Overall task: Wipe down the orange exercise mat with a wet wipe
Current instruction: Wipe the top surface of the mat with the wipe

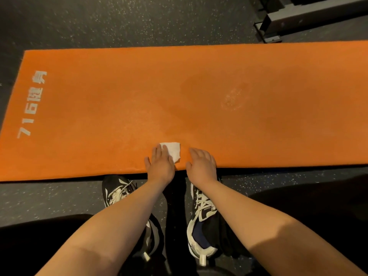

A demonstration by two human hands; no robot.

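Orange rectangular exercise mat (99, 92), matte w/ a fine grainy surface, lies flat on the dark rubber floor flecked w/ pale specks (99, 20), long side running left-right. White printed lettering (32, 104) runs along its left end: "716" + two characters. Mid-mat the surface looks darker in broad blotchy patches, and a small bubbly wet spot (232, 99) glints right of centre. Small white folded wet wipe (173, 151), roughly square w/ a soft cloth-like look, sits on the mat close to the near edge, about mid-length. Left hand (161, 166) lies on the wipe's left part, palm down, fingers straight & together, pressing it flat, not curled round it. Right hand (202, 166) rests just beside, palm down on bare mat at the near edge, fingers relaxed, not touching the wipe. Hands are apart w/ a narrow gap. Below them, two black-and-white lace-up trainers (201, 208) stand on the floor at the mat's edge. Top right, a grey metal equipment frame w/ boxy bars (278, 20) sits beyond the mat.
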